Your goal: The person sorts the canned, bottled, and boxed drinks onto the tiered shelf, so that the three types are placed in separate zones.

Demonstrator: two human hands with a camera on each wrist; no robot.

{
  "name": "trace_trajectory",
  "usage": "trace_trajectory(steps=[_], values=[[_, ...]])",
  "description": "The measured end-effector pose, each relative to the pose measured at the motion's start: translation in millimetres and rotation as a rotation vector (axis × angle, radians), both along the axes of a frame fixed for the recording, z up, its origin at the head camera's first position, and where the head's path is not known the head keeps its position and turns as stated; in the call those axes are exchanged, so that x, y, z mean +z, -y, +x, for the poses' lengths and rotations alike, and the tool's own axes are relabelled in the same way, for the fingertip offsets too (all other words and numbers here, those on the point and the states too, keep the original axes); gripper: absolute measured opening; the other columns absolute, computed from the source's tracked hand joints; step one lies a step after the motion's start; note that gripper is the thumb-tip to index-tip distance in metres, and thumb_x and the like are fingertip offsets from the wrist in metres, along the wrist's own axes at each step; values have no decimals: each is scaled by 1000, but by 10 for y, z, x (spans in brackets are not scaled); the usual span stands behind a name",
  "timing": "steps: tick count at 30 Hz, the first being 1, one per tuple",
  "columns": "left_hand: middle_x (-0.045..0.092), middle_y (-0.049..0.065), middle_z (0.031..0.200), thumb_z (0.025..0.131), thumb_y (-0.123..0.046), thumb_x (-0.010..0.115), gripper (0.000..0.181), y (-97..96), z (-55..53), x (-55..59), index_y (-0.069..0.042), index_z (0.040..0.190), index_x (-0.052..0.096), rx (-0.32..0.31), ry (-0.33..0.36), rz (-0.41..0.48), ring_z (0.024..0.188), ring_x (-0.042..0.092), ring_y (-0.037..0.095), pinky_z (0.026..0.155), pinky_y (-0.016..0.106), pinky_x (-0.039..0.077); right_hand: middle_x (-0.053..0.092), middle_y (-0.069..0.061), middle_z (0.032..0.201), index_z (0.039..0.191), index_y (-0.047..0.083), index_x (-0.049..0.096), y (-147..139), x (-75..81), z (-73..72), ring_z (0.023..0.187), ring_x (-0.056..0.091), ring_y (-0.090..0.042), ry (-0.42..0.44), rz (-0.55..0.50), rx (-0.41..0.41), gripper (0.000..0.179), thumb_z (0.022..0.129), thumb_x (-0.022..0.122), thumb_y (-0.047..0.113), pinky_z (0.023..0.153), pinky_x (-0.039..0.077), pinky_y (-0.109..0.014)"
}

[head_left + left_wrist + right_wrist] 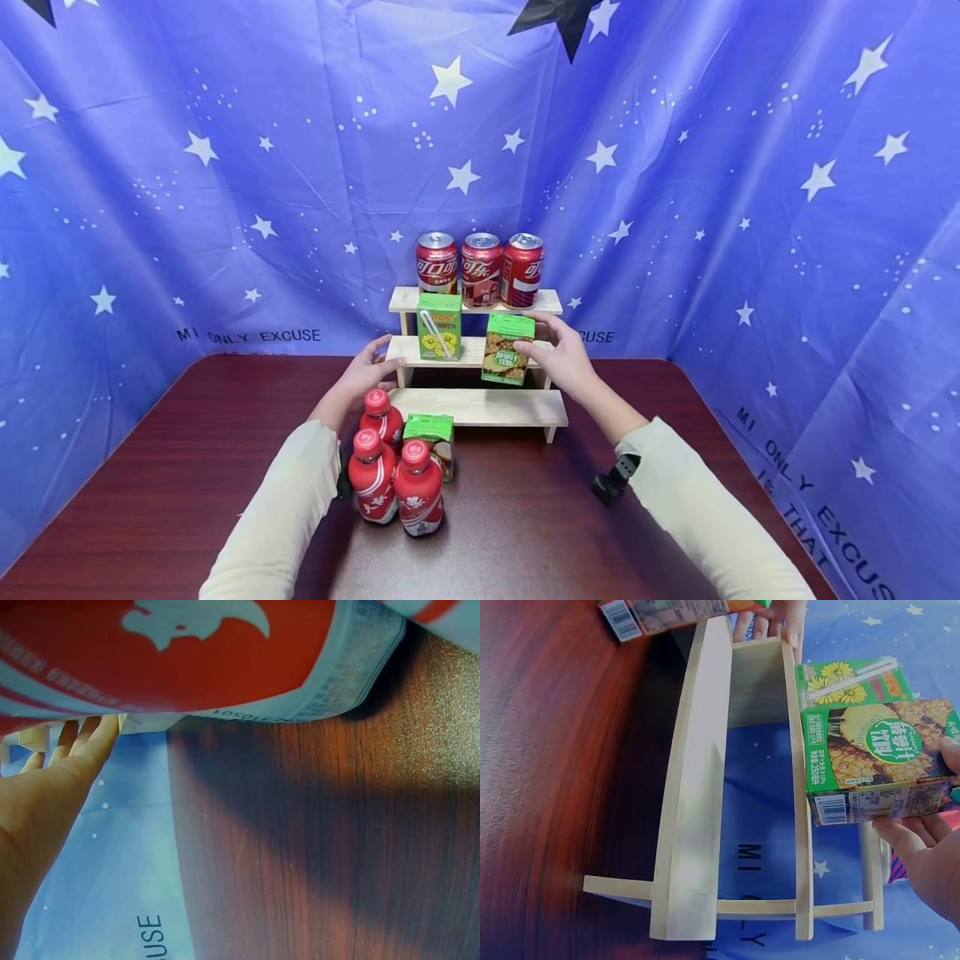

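My right hand (564,357) grips a green pineapple juice carton (509,354) between thumb and fingers. The carton is slightly tilted at the right part of the middle shelf (801,847) of a wooden three-tier stand (480,407); whether its base touches the shelf I cannot tell. Left of it, a green carton with yellow flowers and a straw (440,329) stands upright on the same shelf. At that shelf's left end, my left hand (365,372) touches the wood with its fingers extended. The left wrist view shows those fingers (94,742) past a red bottle (202,652).
Three red cola cans (481,271) stand on the top shelf. Three red bottles (372,477) and another green carton (431,442) are on the dark wood table (562,533), front left of the stand. Blue star-printed cloth (300,183) hangs behind and at both sides.
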State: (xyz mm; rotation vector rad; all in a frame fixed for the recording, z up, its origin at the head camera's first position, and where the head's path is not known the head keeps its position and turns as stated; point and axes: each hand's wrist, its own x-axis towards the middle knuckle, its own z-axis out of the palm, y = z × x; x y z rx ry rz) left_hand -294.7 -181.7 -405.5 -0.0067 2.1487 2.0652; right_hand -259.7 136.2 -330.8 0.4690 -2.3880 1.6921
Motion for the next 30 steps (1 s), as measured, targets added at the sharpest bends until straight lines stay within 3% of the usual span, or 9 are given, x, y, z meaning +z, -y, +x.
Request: trace_trajectory(steps=[4,13,23,30], values=[[27,28,146,96,-9,50,69,-5,6,4,-12,151,9,-1,6,-4,130,37,43,101,52,43,63,-17,114,129,14,54,35,-15,-72,106,59,-27,22,2,-22,50,83,71,16,78,51,-25],[26,27,148,95,-11,52,71,1,-5,8,-13,151,9,-7,-1,0,131,36,43,101,52,44,62,-17,118,131,10,51,131,49,-199,108,58,-29,34,2,-58,51,84,70,16,94,49,-43],[28,27,147,95,-9,51,70,26,-25,-6,-12,151,10,-12,-20,9,129,39,41,100,50,45,58,-17,122,133,15,50,239,57,-369,113,56,-30,78,-35,-81,51,86,68,14,93,51,-43],[27,27,147,96,-9,51,69,34,-38,-21,-13,151,9,-6,-11,11,130,38,41,101,52,43,56,-18,124,135,15,49,315,53,-411,115,53,-31,74,-44,-77,52,86,68,16,97,48,-43]])
